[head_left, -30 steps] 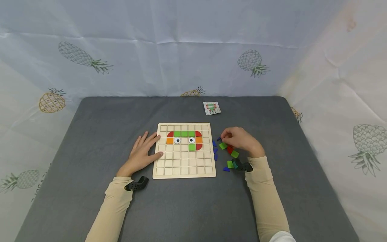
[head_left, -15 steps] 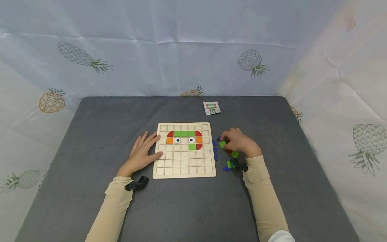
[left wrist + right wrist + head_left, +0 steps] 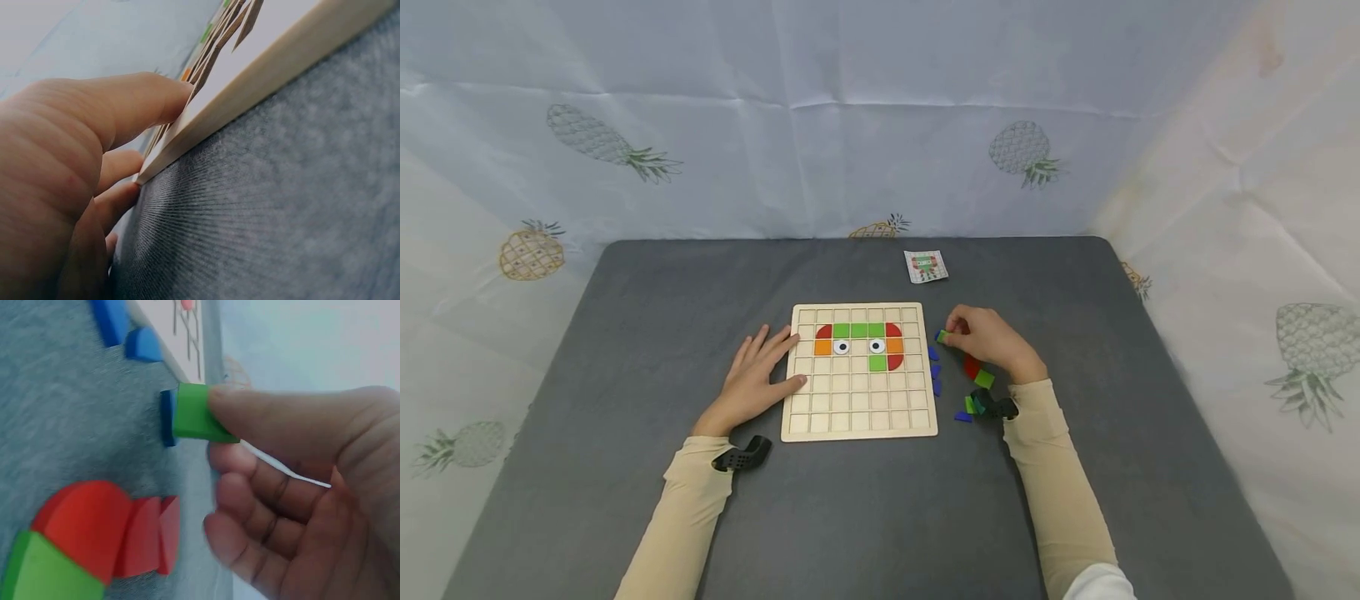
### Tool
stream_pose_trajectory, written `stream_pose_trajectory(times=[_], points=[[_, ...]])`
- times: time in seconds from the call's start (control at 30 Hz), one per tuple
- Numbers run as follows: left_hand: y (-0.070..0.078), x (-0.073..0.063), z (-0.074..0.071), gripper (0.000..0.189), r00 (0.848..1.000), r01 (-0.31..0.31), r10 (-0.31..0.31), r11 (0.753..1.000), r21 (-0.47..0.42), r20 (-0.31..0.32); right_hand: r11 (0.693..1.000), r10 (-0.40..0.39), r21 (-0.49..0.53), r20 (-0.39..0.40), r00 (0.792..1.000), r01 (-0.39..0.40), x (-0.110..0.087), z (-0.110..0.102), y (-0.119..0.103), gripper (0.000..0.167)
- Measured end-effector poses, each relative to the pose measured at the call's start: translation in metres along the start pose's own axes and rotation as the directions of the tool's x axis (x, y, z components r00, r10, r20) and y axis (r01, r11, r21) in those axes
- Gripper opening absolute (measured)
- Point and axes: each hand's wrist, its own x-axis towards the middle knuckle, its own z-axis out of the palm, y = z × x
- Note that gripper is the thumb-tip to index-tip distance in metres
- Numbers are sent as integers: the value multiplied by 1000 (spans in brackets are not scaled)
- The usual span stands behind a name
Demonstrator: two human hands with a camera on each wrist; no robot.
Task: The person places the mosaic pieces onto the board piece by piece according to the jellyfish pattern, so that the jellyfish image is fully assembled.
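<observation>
My right hand (image 3: 992,340) pinches a green square tile (image 3: 195,412) between thumb and fingers, just above the table to the right of the wooden grid board (image 3: 857,429). My left hand (image 3: 748,387) lies spread at the board's left side, its thumb (image 3: 147,100) resting on the rim and its fingertips at the edge. On the board are green, orange and red pieces and two eye tiles (image 3: 877,346). Below the right hand lie red quarter-round pieces (image 3: 84,525) and another green tile (image 3: 50,572).
Several blue pieces (image 3: 935,372) lie along the board's right edge. One more blue piece (image 3: 963,417) and a green tile (image 3: 970,405) sit by the right wrist camera. A small pattern card (image 3: 926,267) lies behind the board on the grey table (image 3: 700,283).
The right hand has taken hold of the green tile from the loose pieces and lifted it slightly, moving up and away from the red pieces. The left hand stays at the board.
</observation>
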Motion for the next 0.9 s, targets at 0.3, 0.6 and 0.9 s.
stream_pose_trajectory(times=[0.3,0.6,0.9], points=[[1,-1,0,79,1000,-2,2,1000,-1,-8,987,-103,115,-69,992,111,11,-4,-27,20],[2,1,-1,78,1000,-2,2,1000,4,-8,968,-213,134,-14,977,213,29,-10,-62,17],[4,0,-4,78,1000,3,-3,1000,-5,-10,960,-270,102,97,958,260,45,2,-79,18]])
